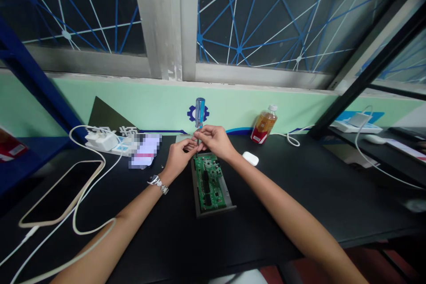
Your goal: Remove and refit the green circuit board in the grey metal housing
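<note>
Upright, screwdriver [200,114] between both hands [181,151] [215,140].

Even, cool indoor light, dark windows, strong wide-angle bending at the edges, one small pixelated patch.

- A flat black counter [299,195] bears a green circuit board in a grey metal tray [213,186].
- Well left of the tray: a black smartphone in a pale case [60,195] and a white power strip [106,142].
- Just right of the tray: a small white earbud case [250,158], with an amber plastic bottle [264,126] beyond it.
</note>
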`<state>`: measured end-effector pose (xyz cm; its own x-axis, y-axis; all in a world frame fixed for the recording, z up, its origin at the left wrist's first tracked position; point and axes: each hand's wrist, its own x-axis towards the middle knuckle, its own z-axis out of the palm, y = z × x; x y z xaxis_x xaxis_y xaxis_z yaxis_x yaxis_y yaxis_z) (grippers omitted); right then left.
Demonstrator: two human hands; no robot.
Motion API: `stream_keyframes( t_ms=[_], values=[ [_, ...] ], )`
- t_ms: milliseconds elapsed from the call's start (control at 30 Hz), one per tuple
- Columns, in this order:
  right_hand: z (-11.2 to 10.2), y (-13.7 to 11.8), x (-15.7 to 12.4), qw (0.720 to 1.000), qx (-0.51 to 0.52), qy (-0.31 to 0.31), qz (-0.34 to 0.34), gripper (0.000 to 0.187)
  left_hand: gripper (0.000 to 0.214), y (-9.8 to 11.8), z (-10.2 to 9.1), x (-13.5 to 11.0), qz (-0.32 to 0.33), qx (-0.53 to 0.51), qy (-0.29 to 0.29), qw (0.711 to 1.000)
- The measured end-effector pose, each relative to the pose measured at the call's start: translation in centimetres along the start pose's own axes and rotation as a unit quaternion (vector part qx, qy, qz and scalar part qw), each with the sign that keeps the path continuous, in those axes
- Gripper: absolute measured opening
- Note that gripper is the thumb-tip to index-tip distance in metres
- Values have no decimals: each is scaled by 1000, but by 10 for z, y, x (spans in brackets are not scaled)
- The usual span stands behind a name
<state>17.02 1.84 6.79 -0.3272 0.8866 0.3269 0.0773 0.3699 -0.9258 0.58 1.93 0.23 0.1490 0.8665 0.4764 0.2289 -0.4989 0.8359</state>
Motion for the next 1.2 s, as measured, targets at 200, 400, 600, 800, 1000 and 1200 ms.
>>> stream_keyframes(
  t_ms=[200,400,600,800,1000,1200],
  values=[
    [4,-6,-3,997,-5,-67,31,35,25,-5,0,5,7,-33,-12,999],
    [3,-8,-5,992,55,-94,68,35,18,-7,5,9,-11,-38,-44,998],
    [6,-4,-3,990,50,-111,66,38,26,-10,12,9,-15,-79,-71,994],
    [1,1,3,998,43,-9,38,32,23,2,5,5,-15,-101,-82,991],
    [-9,-4,4,997,43,-43,51,28,28,9,-13,-3,-7,-45,-96,994],
    [-6,-11,-1,996,26,-80,44,24,24,6,-15,0,0,-38,-87,995]
  ],
)
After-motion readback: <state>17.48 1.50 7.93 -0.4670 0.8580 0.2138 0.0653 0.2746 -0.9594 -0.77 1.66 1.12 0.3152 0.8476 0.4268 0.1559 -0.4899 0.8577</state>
